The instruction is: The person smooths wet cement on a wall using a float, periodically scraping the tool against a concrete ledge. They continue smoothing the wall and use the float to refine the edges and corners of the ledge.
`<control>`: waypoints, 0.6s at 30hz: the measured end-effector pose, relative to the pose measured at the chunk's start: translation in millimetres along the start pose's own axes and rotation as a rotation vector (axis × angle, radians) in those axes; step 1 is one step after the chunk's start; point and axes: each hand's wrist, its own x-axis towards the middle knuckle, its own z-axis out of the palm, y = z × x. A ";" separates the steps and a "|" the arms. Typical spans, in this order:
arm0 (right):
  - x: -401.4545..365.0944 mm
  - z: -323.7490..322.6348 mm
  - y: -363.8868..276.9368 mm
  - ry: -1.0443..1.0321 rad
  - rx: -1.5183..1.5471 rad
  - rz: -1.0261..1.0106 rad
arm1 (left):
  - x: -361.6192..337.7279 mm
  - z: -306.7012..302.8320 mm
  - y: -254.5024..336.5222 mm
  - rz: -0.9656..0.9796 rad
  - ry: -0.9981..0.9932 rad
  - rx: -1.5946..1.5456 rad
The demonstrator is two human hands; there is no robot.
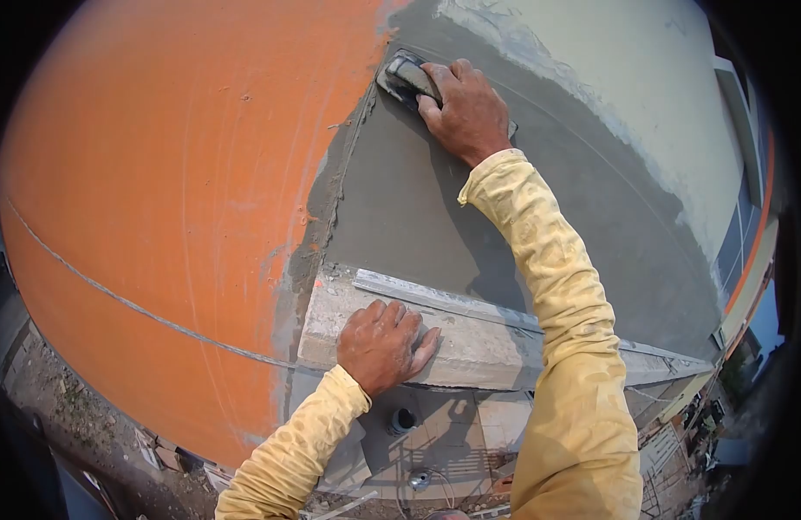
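Note:
My right hand (472,108) is closed around the handle of a plastering trowel (407,78), with its plate against the wet grey plaster (400,191). It works near the plaster's upper left, beside the orange wall; palm and fingers hide part of the tool. Lower down, my left hand (381,345) presses on a pale concrete ledge (478,351), its fingers bent against the surface and its thumb out to the side. The fingertips are partly hidden. A long straight strip (444,296) lies along the ledge's back edge, just above my left hand.
An orange wall (175,173) curves away at left, crossed by a thin rope (149,314). Pale unplastered-looking wall (626,61) borders the grey patch at upper right. Far below the ledge are paving (452,425), a dark bucket-like container (402,421) and scattered debris.

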 end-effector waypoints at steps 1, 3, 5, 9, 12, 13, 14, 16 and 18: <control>-20.5 -10.3 3.4 -0.067 0.003 0.000 | 0.3 -0.5 0.3 0.002 0.003 -0.012; -57.5 -27.1 17.2 -0.141 0.004 0.030 | 0.7 -2.0 1.0 0.010 -0.007 -0.006; -60.7 -36.7 41.8 -0.116 -0.021 0.023 | 2.4 -1.6 2.0 0.003 -0.010 -0.017; 2.8 -59.4 78.6 -0.003 0.162 0.072 | 1.5 -3.1 1.6 -0.009 -0.054 -0.047; 72.7 -75.9 70.7 -0.349 0.445 0.149 | 0.3 -2.8 -0.8 0.008 -0.046 -0.080; 91.3 -68.9 71.0 -0.349 0.442 0.150 | 0.0 -3.1 -1.7 0.009 -0.045 -0.083; 109.8 -61.2 72.2 -0.449 0.450 0.130 | -0.1 -3.1 -2.3 0.015 -0.042 -0.089; 124.9 -63.5 53.9 -0.546 0.454 0.112 | 0.0 -3.7 -3.1 0.025 -0.038 -0.097; 130.7 -72.8 27.5 -0.621 0.412 -0.025 | -0.2 -3.6 -3.2 0.021 -0.047 -0.105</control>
